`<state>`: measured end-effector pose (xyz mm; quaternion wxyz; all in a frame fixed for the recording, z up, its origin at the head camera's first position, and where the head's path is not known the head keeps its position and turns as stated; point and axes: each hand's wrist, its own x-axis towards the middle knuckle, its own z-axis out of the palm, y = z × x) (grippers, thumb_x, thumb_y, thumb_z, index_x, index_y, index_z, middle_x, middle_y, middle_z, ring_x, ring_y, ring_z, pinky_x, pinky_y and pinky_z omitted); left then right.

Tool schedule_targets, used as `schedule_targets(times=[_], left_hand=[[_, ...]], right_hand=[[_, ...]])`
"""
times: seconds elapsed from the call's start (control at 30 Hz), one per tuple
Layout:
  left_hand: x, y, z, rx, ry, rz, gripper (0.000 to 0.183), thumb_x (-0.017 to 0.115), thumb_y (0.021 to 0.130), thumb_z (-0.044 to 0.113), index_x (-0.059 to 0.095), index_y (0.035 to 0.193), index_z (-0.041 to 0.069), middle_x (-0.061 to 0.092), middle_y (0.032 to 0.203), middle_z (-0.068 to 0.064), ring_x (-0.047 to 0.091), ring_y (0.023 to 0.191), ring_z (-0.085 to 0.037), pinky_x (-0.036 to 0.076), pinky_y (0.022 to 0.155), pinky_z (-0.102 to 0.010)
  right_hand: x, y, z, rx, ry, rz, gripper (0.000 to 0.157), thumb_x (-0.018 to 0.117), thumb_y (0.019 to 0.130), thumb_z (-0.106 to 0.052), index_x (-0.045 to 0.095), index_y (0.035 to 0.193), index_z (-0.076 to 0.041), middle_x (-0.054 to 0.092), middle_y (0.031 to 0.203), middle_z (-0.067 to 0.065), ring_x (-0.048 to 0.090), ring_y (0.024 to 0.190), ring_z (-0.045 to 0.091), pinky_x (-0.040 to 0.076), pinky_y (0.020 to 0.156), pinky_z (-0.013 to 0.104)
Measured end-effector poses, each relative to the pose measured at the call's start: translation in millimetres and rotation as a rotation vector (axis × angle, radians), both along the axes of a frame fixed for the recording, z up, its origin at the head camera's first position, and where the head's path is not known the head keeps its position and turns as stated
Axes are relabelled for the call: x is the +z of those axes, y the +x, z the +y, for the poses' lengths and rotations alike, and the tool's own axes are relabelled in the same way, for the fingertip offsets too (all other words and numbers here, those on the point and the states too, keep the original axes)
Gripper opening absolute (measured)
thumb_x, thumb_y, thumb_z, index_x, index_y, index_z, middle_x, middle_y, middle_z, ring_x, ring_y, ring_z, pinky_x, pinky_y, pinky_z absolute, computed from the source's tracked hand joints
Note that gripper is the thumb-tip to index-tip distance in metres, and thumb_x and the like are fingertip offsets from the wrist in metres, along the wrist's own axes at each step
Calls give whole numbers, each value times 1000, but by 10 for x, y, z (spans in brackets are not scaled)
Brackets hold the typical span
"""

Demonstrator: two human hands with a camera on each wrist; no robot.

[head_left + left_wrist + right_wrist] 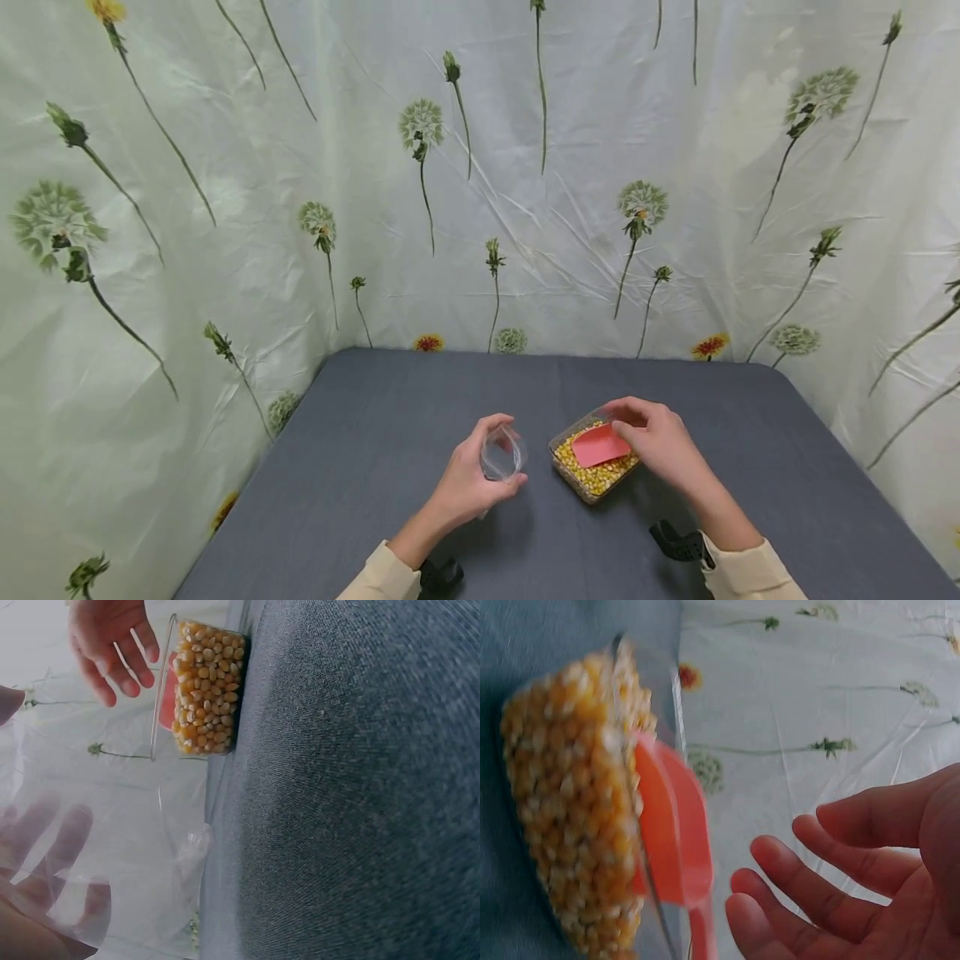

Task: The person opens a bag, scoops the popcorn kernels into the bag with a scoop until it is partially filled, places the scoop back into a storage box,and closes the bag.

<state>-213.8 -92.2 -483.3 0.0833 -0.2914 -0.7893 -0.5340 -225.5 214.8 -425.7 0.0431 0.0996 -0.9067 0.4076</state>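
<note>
The left hand grips a clear cup, best held steady; the right hand, relaxed and empty, best pinches firmly the pink scoop just beside it

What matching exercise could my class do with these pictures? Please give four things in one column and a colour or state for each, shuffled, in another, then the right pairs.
Things:
1. Scoop
2. Corn kernels
3. Clear plastic object
4. Right hand

Colours and states:
A. Held by the left hand
B. Yellow and cream
C. Holding nothing
D. Pinkish red

Right pairs: 1-D; 2-B; 3-A; 4-C
</note>
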Motion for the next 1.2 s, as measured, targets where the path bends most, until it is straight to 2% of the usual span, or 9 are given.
schedule_targets(times=[0.13,0.27,0.47,0.6,0.7,0.87,1.03,1.2], left_hand=[[-2,-43,24,-4,11,11,76,83,83,18,40,144,31,63,121,10,60,102,-28,47,87,-52],[-14,-75,45,-4,21,6,78,85,82,16,40,144,28,63,125,3,60,105,-25,46,90,-52],[-55,-6,60,-5,67,-97,85,89,77,15,39,146,26,62,128,4,59,110,-28,43,93,-56],[-86,47,57,8,60,-139,89,91,76,19,38,147,29,61,127,8,59,112,-21,43,97,-55],[-102,67,54,9,52,-146,88,91,76,22,39,146,33,60,127,11,58,114,-14,41,100,-53],[-127,81,55,-22,73,-159,81,88,80,29,40,145,34,61,128,7,55,120,-14,38,103,-59],[-130,76,67,-47,86,-149,76,85,81,28,42,143,30,62,125,8,55,123,-16,36,103,-61],[-119,75,62,-46,86,-130,70,83,81,24,45,139,27,63,121,9,56,121,-16,37,103,-59]], right_hand=[[-18,-51,56,-24,63,104,25,64,97,-8,68,122,-5,70,114,13,67,101,32,54,82,49],[-58,-132,103,-27,156,186,27,64,94,-4,69,120,-4,69,113,13,68,93,30,54,78,49],[-121,-165,153,40,219,171,34,62,89,3,69,122,-3,69,113,14,68,96,30,55,74,45],[-153,-163,189,67,261,153,41,61,83,10,70,121,-2,69,112,13,68,96,30,52,68,40],[-178,-183,212,70,341,177,40,64,78,11,73,115,-3,70,105,9,66,94,29,50,68,41],[-223,-219,219,69,486,239,28,72,76,5,78,100,-8,69,94,2,61,89,26,49,71,45],[-247,-216,225,45,540,258,20,79,78,-2,79,96,-11,66,92,0,57,90,25,50,69,44],[-230,-182,231,49,567,272,16,81,79,-5,79,94,-11,64,90,0,55,91,26,50,68,44]])
